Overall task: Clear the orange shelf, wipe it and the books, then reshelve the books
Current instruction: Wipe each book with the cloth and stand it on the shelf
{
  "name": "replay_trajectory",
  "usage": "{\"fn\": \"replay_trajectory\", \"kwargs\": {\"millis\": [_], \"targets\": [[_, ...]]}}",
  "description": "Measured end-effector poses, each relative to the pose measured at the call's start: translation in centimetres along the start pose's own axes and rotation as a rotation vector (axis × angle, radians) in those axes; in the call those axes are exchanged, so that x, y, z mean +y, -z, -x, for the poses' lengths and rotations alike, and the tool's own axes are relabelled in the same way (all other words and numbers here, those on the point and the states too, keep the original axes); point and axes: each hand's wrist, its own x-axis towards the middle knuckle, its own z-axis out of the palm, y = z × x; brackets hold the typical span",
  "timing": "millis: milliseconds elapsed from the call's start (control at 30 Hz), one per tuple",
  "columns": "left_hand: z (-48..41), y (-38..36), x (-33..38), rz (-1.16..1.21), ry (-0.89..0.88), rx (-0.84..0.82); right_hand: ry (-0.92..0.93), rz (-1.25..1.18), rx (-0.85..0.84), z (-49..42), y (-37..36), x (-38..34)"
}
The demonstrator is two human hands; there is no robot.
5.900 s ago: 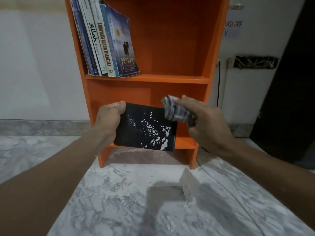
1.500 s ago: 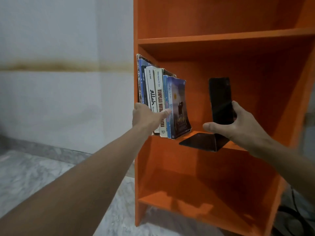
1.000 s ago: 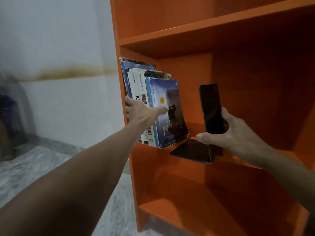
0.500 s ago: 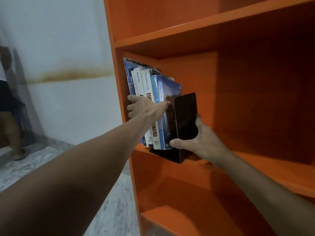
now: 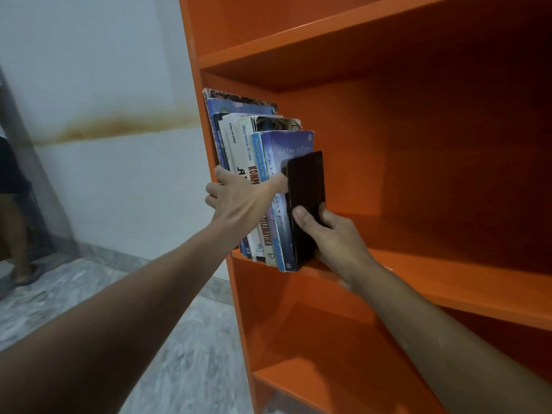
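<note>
**Item:** row of paperback books (image 5: 263, 150), upright at the left end of the orange shelf (image 5: 448, 282), hard against its left side panel, spines at the board's front edge. I judged them light, limp-covered and prone to fanning, so best steadied across the spines. My left hand (image 5: 242, 198) lay flat and spread there, pressing.

**Item:** black bookend (image 5: 307, 180), probably thin, stiff and smooth. My right hand (image 5: 331, 240) gripped its upright low down, thumb in front, set against the row's right end.

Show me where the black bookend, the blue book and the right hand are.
black bookend (image 5: 306, 180), head view, its upright plate.
blue book (image 5: 289, 143), head view, top of its cover.
right hand (image 5: 331, 237), head view, its back.
</note>
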Motion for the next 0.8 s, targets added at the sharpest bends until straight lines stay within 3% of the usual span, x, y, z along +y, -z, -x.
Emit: {"fn": "replay_trajectory", "kwargs": {"millis": [167, 533, 800], "targets": [[0.0, 1.7, -0.9, -0.081, -0.087, -0.040, -0.048, -0.090, 0.029, -1.8, -2.6, 0.6], [0.0, 3.2, -1.4, -0.184, -0.076, -0.101, -0.072, -0.113, 0.030, -2.1, -3.5, 0.8], [1.3, 3.2, -1.5, -0.264, -0.094, -0.086, -0.148, 0.018, 0.127, -0.3, -4.4, -0.6]]}}
